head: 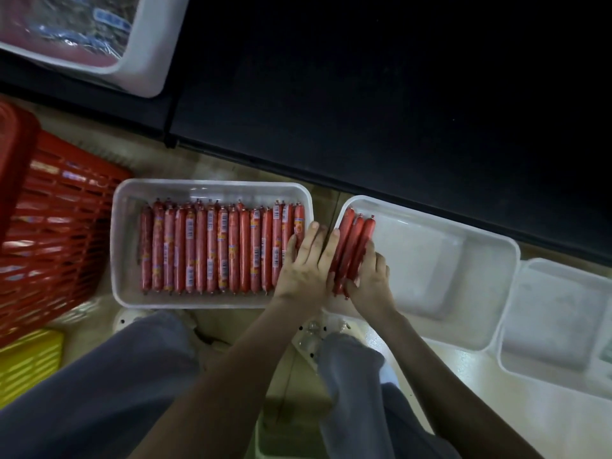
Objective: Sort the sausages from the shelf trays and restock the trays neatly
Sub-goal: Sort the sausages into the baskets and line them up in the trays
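A white tray [122, 246] on the floor holds a tight row of several red wrapped sausages [202, 250], standing side by side. To its right a second white tray [463, 256] is bare inside apart from three red sausages [352, 243] at its left wall. My right hand [369, 279] grips these three near their lower ends. My left hand [306, 263] lies with straight fingers between the two trays, its palm side against the three sausages.
A red plastic basket [53, 233] stands left of the full tray, with a yellow crate [26, 362] below it. A third white tray [559, 316] sits at the far right. A dark shelf front [364, 111] runs behind. Another tray [145, 54] of packaged goods is on a shelf at top left. My knees in grey trousers fill the bottom.
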Motion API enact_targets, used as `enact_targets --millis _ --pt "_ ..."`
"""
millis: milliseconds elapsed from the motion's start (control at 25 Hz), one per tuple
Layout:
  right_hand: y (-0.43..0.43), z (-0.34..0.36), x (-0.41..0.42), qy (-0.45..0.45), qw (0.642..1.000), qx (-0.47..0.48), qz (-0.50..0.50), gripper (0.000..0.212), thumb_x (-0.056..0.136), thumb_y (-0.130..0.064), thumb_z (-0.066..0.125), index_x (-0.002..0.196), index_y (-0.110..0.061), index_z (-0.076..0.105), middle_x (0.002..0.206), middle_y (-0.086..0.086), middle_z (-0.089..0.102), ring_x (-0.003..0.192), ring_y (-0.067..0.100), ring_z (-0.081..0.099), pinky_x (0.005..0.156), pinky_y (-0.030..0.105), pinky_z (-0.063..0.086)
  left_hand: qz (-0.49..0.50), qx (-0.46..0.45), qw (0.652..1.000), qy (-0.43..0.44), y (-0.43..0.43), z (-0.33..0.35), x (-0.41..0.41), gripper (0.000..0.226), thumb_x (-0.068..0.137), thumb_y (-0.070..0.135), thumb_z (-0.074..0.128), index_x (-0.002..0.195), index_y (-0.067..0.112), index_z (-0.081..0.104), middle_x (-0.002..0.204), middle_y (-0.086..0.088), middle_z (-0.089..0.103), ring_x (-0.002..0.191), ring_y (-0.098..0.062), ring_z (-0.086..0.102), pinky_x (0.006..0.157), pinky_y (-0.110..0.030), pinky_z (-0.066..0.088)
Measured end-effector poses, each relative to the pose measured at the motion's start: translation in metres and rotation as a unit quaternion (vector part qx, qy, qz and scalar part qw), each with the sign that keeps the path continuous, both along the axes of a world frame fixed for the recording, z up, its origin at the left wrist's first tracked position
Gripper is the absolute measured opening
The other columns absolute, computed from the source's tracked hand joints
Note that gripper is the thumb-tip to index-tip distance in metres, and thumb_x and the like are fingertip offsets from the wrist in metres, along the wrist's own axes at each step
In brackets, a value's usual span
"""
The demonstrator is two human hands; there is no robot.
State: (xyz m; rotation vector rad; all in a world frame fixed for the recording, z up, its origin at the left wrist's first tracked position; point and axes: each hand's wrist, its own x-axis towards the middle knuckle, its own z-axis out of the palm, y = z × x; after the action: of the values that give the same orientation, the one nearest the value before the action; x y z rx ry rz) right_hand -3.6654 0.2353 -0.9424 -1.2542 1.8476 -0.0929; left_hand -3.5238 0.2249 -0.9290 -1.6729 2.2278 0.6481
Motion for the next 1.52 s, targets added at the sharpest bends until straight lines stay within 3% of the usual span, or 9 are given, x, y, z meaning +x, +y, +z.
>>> enact_targets --millis 120,200,360,560,840,1120,1240,1360,1520 --pt "-0.010 0.045 -0.004 0.025 0.997 -0.063 0.040 0.079 0.086 -0.010 0.062 0.150 -0.009 0.016 0.141 0.012 0.035 0.125 0.027 0.033 0.104 0.036 0.031 0.009 0.061 0.998 0.005 -0.011 0.030 -0.004 0.070 0.098 0.039 0.032 0.152 0.013 -0.005 0.160 -0.009 0.004 0.148 -0.025 -0.003 0.120 -0.045 0.005" --pt "-0.023 0.084 -0.004 0.030 0.992 -0.100 0.075 0.071 0.090 -0.014 0.058 0.150 -0.011 0.018 0.145 0.008 0.032 0.129 0.023 0.030 0.107 0.034 0.031 0.053 0.058 0.996 0.042 -0.024 0.065 -0.006 0.067 0.099 0.032 0.037 0.152 0.011 0.003 0.159 -0.010 0.004 0.147 -0.025 -0.002 0.120 -0.040 -0.001" --pt "-0.046 0.173 0.009 0.028 0.973 -0.182 0.139 0.059 0.096 -0.018 0.049 0.148 -0.013 0.024 0.148 0.005 0.031 0.136 0.021 0.027 0.109 0.032 0.031 0.129 -0.004 0.986 0.103 -0.050 0.151 0.011 0.059 0.096 0.020 0.041 0.149 0.007 0.019 0.154 -0.012 0.023 0.141 -0.027 0.022 0.114 -0.033 0.017" --pt "-0.067 0.283 0.059 0.005 0.937 -0.283 0.203 0.051 0.097 -0.019 0.048 0.145 -0.012 0.032 0.141 0.006 0.039 0.131 0.023 0.032 0.104 0.035 0.037 0.155 -0.139 0.976 0.062 -0.064 0.261 0.063 0.050 0.095 0.020 0.044 0.142 0.008 0.034 0.138 -0.012 0.042 0.125 -0.030 0.042 0.099 -0.039 0.037" --pt "-0.078 0.367 0.208 -0.005 0.873 -0.341 0.350 0.052 0.099 -0.020 0.044 0.148 -0.012 0.026 0.147 0.006 0.033 0.138 0.021 0.026 0.105 0.031 0.032 0.254 -0.268 0.929 0.017 -0.031 0.353 0.261 0.038 0.093 0.019 0.046 0.128 0.005 0.048 0.124 -0.016 0.051 0.114 -0.037 0.050 0.088 -0.044 0.043" --pt "-0.074 0.302 0.428 0.003 0.750 -0.343 0.566 0.056 0.096 -0.015 0.047 0.147 -0.010 0.027 0.141 0.010 0.040 0.130 0.029 0.035 0.106 0.037 0.031 0.456 -0.248 0.851 -0.087 0.092 0.262 0.494 0.029 0.082 0.020 0.048 0.101 0.000 0.059 0.099 -0.022 0.059 0.087 -0.042 0.060 0.071 -0.049 0.050" --pt "-0.068 0.233 0.508 -0.006 0.715 -0.320 0.622 0.058 0.093 -0.015 0.050 0.148 -0.012 0.031 0.133 0.013 0.047 0.121 0.034 0.044 0.102 0.042 0.038 0.509 -0.217 0.829 -0.081 0.108 0.195 0.536 0.055 0.080 0.037 0.040 0.118 0.001 0.058 0.121 -0.025 0.057 0.112 -0.042 0.055 0.095 -0.054 0.044" --pt "-0.064 0.151 0.578 0.007 0.741 -0.258 0.620 0.059 0.098 -0.025 0.044 0.152 -0.022 0.019 0.135 0.011 0.044 0.122 0.033 0.043 0.098 0.043 0.041 0.486 -0.246 0.837 -0.052 0.100 0.137 0.549 0.064 0.081 0.049 0.043 0.127 0.009 0.059 0.142 -0.022 0.045 0.135 -0.038 0.037 0.112 -0.054 0.022" --pt "-0.063 0.065 0.639 0.097 0.763 -0.181 0.613 0.058 0.098 -0.038 0.043 0.149 -0.017 0.023 0.139 0.019 0.040 0.131 0.035 0.037 0.103 0.041 0.034 0.427 -0.347 0.834 -0.028 0.096 0.110 0.555 0.045 0.086 0.040 0.040 0.116 0.018 0.066 0.139 -0.009 0.052 0.140 -0.034 0.029 0.112 -0.052 0.017"
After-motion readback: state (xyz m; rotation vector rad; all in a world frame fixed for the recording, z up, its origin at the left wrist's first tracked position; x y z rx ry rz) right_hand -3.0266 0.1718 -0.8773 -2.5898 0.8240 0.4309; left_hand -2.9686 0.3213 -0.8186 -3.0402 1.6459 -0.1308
